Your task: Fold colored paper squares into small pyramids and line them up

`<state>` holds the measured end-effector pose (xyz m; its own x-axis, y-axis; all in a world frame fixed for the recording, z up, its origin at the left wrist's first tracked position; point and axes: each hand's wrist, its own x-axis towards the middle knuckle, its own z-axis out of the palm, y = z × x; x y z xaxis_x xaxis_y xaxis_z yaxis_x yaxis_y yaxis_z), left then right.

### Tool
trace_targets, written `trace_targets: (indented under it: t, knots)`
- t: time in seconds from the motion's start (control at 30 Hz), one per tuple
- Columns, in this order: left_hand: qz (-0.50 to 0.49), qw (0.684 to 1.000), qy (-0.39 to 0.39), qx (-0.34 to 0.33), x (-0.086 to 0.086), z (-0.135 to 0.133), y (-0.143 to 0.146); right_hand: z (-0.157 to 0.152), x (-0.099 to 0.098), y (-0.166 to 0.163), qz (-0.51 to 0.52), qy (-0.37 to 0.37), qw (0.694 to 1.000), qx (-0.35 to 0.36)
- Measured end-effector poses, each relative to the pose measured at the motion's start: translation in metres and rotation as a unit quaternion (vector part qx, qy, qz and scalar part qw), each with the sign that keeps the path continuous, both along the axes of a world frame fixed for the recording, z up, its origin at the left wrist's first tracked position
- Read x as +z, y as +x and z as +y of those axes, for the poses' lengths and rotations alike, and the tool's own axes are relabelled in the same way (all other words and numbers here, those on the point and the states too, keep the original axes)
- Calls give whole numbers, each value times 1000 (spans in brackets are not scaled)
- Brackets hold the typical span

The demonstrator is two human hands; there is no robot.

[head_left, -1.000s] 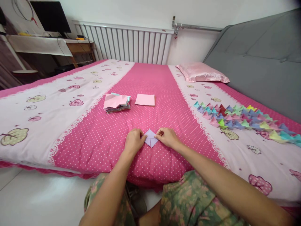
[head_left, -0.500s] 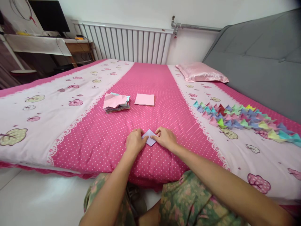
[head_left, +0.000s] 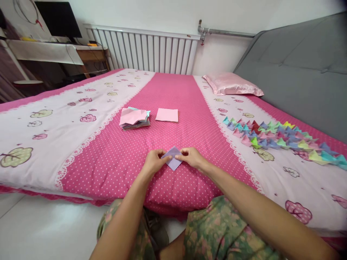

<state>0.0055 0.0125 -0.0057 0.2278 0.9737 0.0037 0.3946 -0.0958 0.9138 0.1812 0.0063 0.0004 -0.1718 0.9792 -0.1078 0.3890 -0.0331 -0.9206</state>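
A small lilac folded paper is held with one corner pointing toward me, just over the pink dotted bedspread near the bed's front edge. My left hand is closed on its left corner, thumb on the upper face and fingers behind. On the right corner my right hand pinches in the same way, its thumb tip close to the left one. Farther back lie a flat stack of pink square paper and, left of it, a looser pile of creased papers.
Rows of small folded paper shapes in many colours stand on the bed at right. A pink pillow lies by the grey headboard. Behind the bed is a white radiator; a desk with a monitor stands far left.
The lilac paper has shifted slightly right and looks a little larger, perhaps raised. Both hands have moved with it, still gripping its side corners.
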Motion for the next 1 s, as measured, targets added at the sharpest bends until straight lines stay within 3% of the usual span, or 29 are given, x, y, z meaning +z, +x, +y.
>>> trace_targets:
  t: [0.13,0.47,0.63,0.77,1.0]
  knots:
    - [-104,992,-63,-15,8,-5,3,-4,12,-2,97,-33,995,15]
    - [-218,964,-146,36,17,-11,8,-8,26,3,148,-43,988,-21]
    - [-256,947,-194,28,20,-12,5,-7,29,12,123,-4,992,26]
    - [-239,949,-204,0,20,-13,2,-5,26,15,122,14,990,72]
    - [-237,945,-223,14,20,-13,3,-5,26,15,112,22,982,151]
